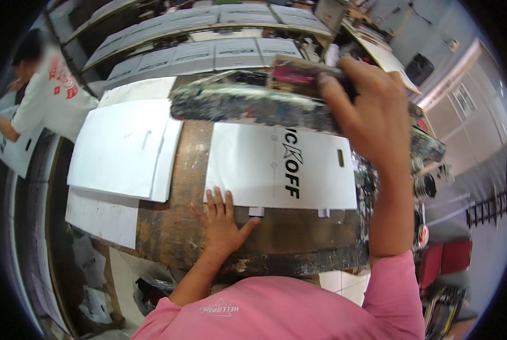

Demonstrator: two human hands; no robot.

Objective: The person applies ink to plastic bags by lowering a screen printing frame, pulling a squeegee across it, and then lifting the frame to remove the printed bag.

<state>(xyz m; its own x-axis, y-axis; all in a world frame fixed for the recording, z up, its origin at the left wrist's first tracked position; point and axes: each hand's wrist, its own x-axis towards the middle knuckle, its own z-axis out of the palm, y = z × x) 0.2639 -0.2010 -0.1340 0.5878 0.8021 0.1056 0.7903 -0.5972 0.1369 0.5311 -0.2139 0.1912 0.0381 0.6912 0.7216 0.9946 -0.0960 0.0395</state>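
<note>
A white flat bag [247, 164] with black printing and a handle slot lies on the worn wooden table [185, 170] before me. My left hand [222, 226] rests flat at its near left corner, fingers spread, partly on the bag and partly on the wood. Beyond the bag, an ink-crusted printing frame [253, 107] is tilted up, its thick near edge facing me. At the frame's right end, my right hand [372, 107] is closed around an ink-stained squeegee [296, 75]. Whether those fingers also grip the frame is hidden.
A stack of white bags [117, 150] lies at the table's left. Racks [208, 31] behind hold rows of printed white bags. Small white tabs [256, 212] sit along the bag's near edge. At far left, a person [55, 90] handles another bag. Red chairs [443, 260] stand at right.
</note>
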